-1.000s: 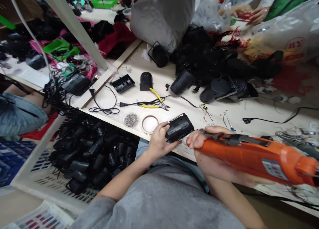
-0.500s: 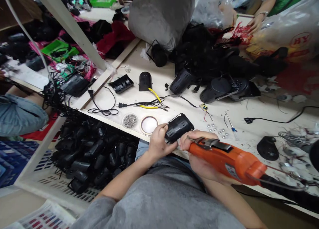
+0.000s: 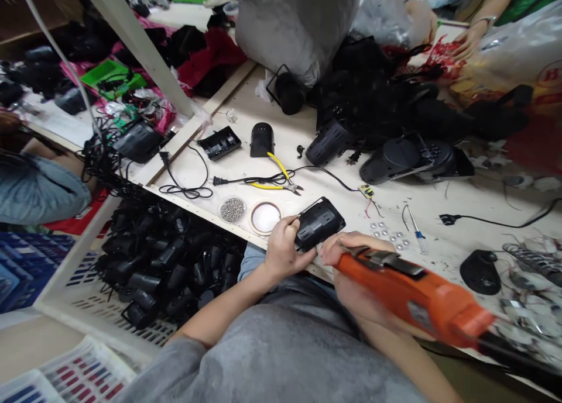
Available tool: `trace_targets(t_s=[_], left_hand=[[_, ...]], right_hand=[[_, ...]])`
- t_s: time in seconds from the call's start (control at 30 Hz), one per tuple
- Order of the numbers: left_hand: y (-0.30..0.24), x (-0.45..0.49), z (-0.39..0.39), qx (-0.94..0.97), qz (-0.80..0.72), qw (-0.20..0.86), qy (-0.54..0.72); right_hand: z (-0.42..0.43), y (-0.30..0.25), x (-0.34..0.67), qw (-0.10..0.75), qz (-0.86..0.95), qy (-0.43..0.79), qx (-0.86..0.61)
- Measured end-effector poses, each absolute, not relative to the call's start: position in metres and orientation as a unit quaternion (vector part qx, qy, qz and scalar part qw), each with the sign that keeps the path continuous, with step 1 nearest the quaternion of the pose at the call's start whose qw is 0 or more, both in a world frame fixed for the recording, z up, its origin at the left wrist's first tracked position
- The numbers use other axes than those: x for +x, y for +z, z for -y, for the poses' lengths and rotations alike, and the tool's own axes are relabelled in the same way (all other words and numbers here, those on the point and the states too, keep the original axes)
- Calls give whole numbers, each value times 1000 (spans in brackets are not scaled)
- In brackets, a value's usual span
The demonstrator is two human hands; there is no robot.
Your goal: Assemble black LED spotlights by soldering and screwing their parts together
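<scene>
My left hand (image 3: 281, 250) is closed around a black plastic housing (image 3: 319, 222) at the near edge of the workbench (image 3: 443, 207). My right hand (image 3: 351, 262) grips an orange electric screwdriver (image 3: 417, 298), whose tip end meets the housing's near corner; the bit itself is hidden by my fingers. A small dish of tiny silver screws (image 3: 232, 209) and a round white lid (image 3: 264, 217) sit just left of my left hand.
Yellow-handled pliers (image 3: 276, 178), a black cord, more black housings (image 3: 327, 141) and a black pile fill the bench. A white crate (image 3: 105, 309) of black parts stands at left. Other people's hands (image 3: 468, 40) work at the far side. Small washers (image 3: 389, 232) lie by a thin screwdriver (image 3: 415, 223).
The orange screwdriver has swung from lying level to slanting down to the right, its tip staying at the housing. The view shifted slightly; my left hand keeps the same hold.
</scene>
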State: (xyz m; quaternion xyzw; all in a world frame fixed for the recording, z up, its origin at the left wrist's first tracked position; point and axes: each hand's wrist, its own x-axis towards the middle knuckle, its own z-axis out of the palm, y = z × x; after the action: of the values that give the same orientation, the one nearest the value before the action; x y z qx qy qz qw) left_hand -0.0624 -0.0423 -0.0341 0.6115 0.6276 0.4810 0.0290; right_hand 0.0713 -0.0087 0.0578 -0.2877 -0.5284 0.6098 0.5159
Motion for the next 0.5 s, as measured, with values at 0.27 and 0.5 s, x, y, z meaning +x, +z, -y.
trace_targets(t_s=[0.27, 0.5], left_hand=[[-30, -58, 41, 586, -631, 32, 507], [-28, -54, 43, 573, -665, 12, 480]], right_hand=[[1, 76, 67, 592, 522, 569, -232], [-59, 92, 128, 683, 528, 332, -380]])
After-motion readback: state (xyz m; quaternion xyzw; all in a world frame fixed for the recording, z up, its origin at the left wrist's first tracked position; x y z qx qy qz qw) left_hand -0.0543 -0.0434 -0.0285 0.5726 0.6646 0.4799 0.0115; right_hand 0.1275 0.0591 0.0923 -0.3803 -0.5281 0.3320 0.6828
